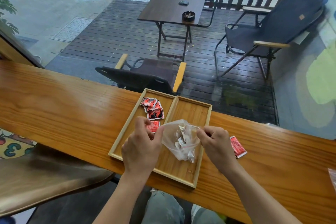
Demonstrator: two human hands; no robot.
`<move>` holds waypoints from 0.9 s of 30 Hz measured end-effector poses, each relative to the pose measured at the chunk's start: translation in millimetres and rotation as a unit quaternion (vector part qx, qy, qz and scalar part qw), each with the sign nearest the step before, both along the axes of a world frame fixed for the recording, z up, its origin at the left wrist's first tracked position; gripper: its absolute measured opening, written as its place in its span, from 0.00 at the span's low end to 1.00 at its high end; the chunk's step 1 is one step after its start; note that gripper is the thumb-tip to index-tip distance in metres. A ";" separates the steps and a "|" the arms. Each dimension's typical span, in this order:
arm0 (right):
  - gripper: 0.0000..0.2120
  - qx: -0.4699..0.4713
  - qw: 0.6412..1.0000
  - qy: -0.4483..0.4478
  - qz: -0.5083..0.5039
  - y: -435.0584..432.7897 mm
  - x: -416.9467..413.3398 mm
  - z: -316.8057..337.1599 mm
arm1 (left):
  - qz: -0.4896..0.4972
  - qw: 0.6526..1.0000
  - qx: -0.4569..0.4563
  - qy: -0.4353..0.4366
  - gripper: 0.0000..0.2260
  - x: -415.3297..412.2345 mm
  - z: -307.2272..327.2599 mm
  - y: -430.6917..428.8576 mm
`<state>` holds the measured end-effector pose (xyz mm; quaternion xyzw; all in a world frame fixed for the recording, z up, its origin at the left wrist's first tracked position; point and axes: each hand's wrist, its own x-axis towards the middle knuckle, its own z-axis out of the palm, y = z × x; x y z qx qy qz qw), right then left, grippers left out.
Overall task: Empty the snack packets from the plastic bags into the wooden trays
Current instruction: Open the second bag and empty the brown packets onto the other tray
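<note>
Head view | plastic bag [181, 142] lower centre, over right tray [198, 167] | left hand [141, 148], right hand [217, 142] pinching bag mouth at either side | red packets [152, 110] in left tray [125, 129] | bag contents pale, unreadable | one packet partly hidden behind left hand

packets [152, 109] in left tray [125, 125] (bag [181, 142] above right)

The left hand [141, 148] covers part of a red snack packet [153, 126] in the left wooden tray [127, 123]. Pale packets inside the clear plastic zip bag [181, 141] are too blurred to identify. Another clear plastic bag [333, 178] is cut off at the right edge.
</note>
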<state>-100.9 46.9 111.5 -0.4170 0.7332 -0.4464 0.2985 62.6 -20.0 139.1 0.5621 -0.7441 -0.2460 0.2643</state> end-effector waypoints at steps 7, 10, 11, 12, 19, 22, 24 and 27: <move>0.17 -0.013 0.990 -0.141 -0.016 -4.5 4.7 8.2 | -0.139 0.982 0.090 -0.086 0.33 -9.4 9.4 49.7; 0.16 0.003 0.993 -0.121 0.006 -3.1 3.1 9.3 | -0.166 0.971 0.089 -0.146 0.25 -20.7 -0.6 60.2; 0.14 0.013 0.995 -0.098 0.020 -2.8 2.0 10.4 | -0.166 0.973 0.055 -0.154 0.19 -21.8 -2.5 58.5; 0.09 0.015 0.996 -0.078 0.032 -2.4 0.5 11.0 | -0.164 0.976 0.024 -0.144 0.12 -21.2 -4.0 55.8; 0.22 -0.045 0.972 0.077 0.216 0.1 -35.1 27.9 | -0.236 0.969 -0.009 -0.073 0.03 -4.9 0.4 23.5; 0.21 -0.002 0.954 0.138 0.266 -8.4 -47.4 28.4 | -0.283 0.955 -0.006 -0.091 0.04 2.5 5.3 7.6; 0.20 -0.003 0.948 0.182 0.260 -15.7 -55.3 30.6 | -0.298 0.949 -0.008 -0.102 0.05 5.7 8.9 0.8; 0.08 0.002 0.947 0.132 0.292 -22.4 -67.6 40.6 | -0.316 0.942 -0.009 -0.111 0.05 7.2 14.0 -4.3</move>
